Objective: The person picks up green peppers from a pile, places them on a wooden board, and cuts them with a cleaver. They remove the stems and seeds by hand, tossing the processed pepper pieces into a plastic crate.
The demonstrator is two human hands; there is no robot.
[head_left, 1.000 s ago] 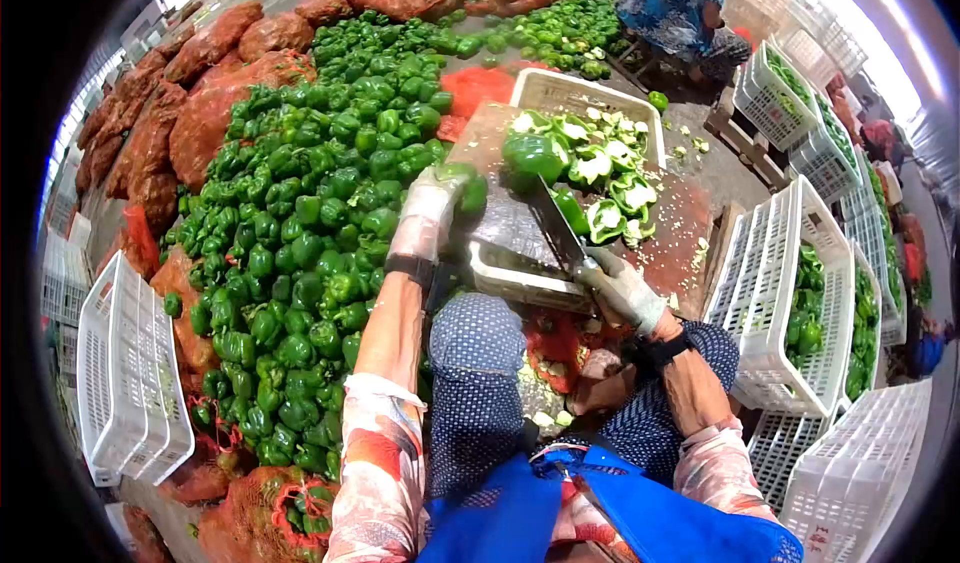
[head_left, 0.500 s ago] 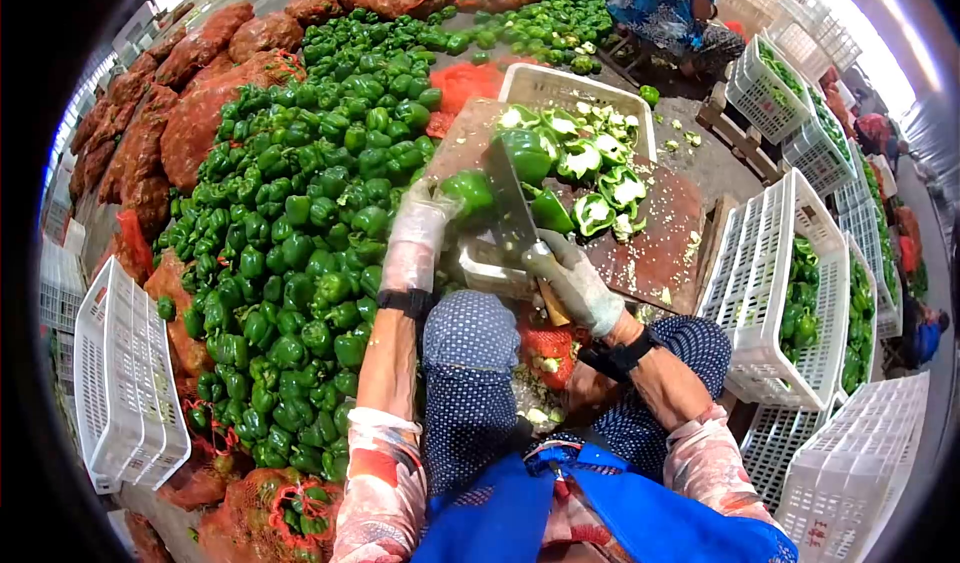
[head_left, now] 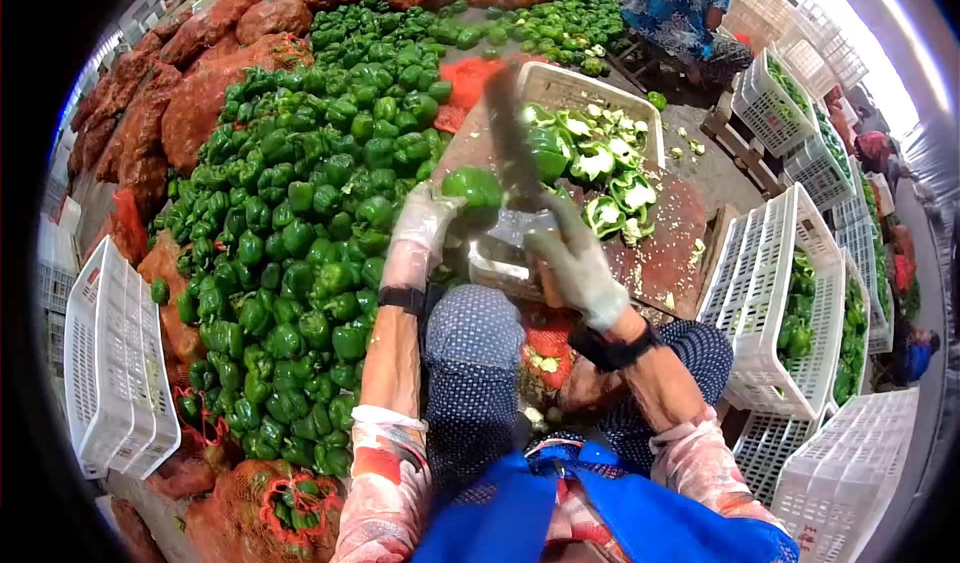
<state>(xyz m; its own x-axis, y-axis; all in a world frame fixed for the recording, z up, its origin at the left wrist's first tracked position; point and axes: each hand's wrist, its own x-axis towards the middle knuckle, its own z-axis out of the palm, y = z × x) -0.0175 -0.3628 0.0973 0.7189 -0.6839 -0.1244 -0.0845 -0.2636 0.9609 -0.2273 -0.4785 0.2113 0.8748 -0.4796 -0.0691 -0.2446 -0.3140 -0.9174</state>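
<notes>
My gloved left hand [head_left: 426, 219] is closed around a whole green bell pepper [head_left: 472, 188] near the left edge of the brown board [head_left: 668, 238]. In my gloved right hand [head_left: 580, 268] is a cleaver [head_left: 514, 141], its blade smeared by motion and pointing away from me, just right of the pepper. Behind the blade lies another green pepper [head_left: 546, 155], partly hidden. Cut pepper pieces [head_left: 632, 193] with pale insides lie on the board to the right. Below my hands, a small pale container [head_left: 500, 269] shows in part.
A large heap of green peppers [head_left: 300, 233] spreads to my left, with red mesh sacks [head_left: 180, 113] behind. A white tray [head_left: 655, 128] holds pepper scraps beyond the board. White crates [head_left: 765, 313] line the right; stacked crates [head_left: 115, 363] stand left. A seated person [head_left: 680, 8] is ahead.
The cleaver has lifted away from the board, its blade now blurred and reaching farther forward. My left hand and its pepper have barely moved in view.
</notes>
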